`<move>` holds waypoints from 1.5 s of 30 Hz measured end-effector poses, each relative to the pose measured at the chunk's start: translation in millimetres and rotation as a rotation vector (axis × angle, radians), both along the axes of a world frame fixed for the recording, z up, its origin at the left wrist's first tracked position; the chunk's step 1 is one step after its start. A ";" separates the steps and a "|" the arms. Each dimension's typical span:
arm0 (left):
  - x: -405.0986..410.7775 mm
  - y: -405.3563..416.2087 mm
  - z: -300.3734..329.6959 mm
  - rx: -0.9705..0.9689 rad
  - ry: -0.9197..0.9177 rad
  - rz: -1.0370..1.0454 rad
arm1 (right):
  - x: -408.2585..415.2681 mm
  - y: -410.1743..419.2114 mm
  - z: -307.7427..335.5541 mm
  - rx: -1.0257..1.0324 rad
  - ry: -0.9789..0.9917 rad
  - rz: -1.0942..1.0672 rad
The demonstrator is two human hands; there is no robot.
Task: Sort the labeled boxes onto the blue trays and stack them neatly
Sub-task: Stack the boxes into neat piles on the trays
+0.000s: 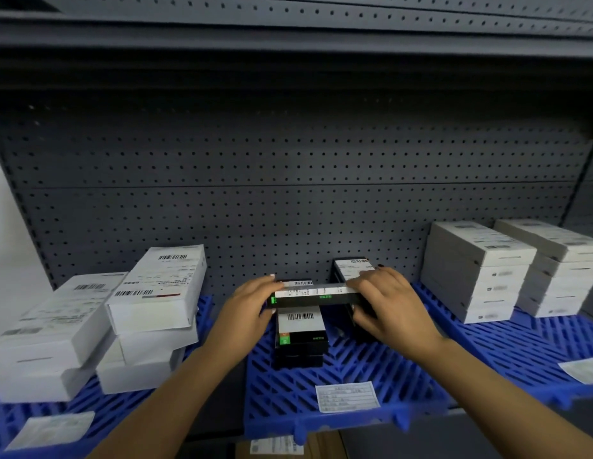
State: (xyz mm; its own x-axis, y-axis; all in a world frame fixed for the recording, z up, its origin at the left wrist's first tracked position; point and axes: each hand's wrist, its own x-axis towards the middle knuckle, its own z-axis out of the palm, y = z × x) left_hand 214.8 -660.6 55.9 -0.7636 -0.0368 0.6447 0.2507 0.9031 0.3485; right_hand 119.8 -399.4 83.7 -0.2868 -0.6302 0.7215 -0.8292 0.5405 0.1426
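A black box with a white label (316,295) is held crosswise between both hands above the middle blue tray (348,376). My left hand (247,306) grips its left end and my right hand (384,303) grips its right end. Under it a stack of black labeled boxes (301,339) stands on that tray. Another black box (349,268) stands behind my right hand, partly hidden. White labeled boxes (156,293) lie loosely piled on the left blue tray (99,402). Two neat stacks of grey-white boxes (477,273) stand on the right blue tray (520,346).
Grey pegboard (288,193) backs the shelf, and another shelf (288,34) hangs overhead. Paper labels (348,396) are stuck at the front of each tray. A gap separates the left and middle trays. A cardboard box (288,447) shows below the shelf edge.
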 end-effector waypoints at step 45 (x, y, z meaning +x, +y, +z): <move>21.4 11.4 -40.4 -0.054 -0.375 0.026 | 28.7 -71.9 -56.1 0.147 -0.298 0.064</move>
State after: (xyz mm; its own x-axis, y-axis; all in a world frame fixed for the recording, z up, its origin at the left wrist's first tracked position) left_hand 236.2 -649.1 15.5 -0.9461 -0.0330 0.3221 0.0913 0.9272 0.3632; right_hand 148.5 -471.4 27.6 -0.4275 -0.7452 0.5118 -0.8779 0.4773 -0.0384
